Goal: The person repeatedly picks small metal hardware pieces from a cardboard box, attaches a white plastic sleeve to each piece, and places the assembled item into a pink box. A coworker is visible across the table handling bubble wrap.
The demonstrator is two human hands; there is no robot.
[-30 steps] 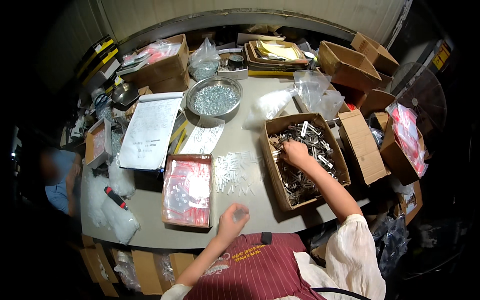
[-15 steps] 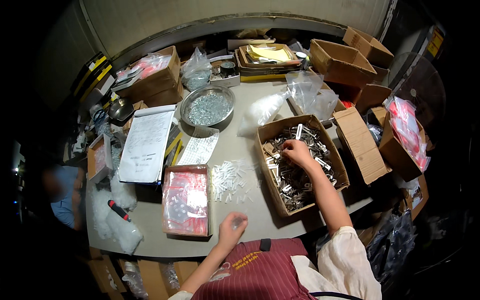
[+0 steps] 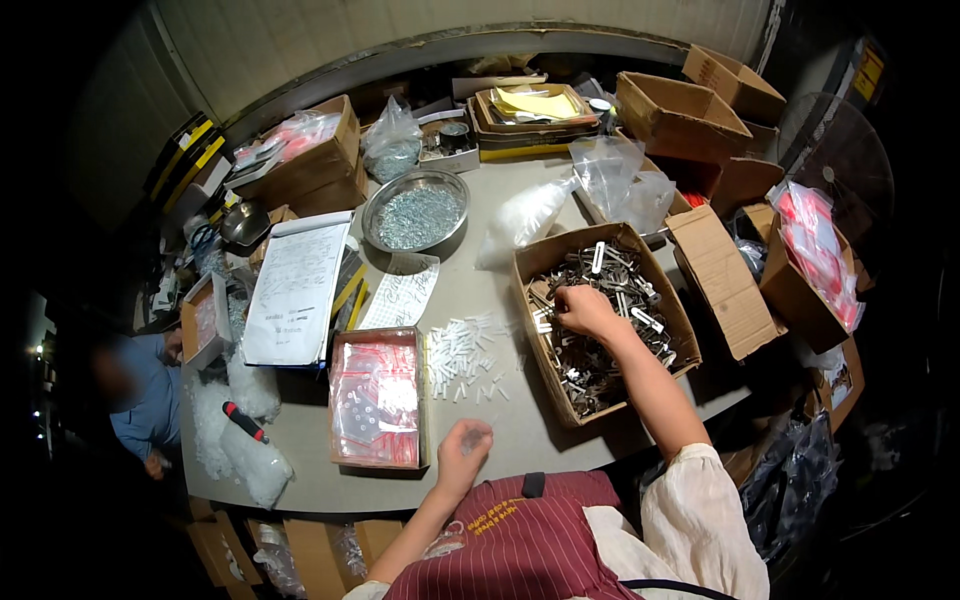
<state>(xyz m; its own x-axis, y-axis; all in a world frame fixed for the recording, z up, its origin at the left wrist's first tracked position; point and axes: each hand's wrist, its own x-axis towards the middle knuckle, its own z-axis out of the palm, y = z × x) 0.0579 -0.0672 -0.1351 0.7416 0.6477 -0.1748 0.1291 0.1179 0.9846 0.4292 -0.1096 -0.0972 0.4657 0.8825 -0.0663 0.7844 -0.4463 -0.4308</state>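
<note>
My right hand (image 3: 588,312) is inside an open cardboard box (image 3: 690,345), its fingers bent down together among loose slotted metal pieces (image 3: 625,285). Whatever those fingertips grip is hidden. Near the table's front edge, my left hand (image 3: 458,462) is closed around a small clear plastic bag (image 3: 474,438), only partly visible. Just beyond it lies a loose pile of short white plastic pieces (image 3: 462,352). Beside that pile, to the left, stands a shallow box of red-edged clear bags (image 3: 375,400).
A metal bowl of small shiny parts (image 3: 418,215) sits farther back, near a clipboard with papers (image 3: 295,290). At left a red-and-black tool (image 3: 242,420) rests on bags of white pieces (image 3: 255,470). Cardboard boxes (image 3: 725,285) crowd the right. Another person (image 3: 145,390) is at far left.
My right hand has shifted slightly left and nearer within the box of metal pieces. My left hand stays almost in place, still closed. The person at far left has moved an arm.
</note>
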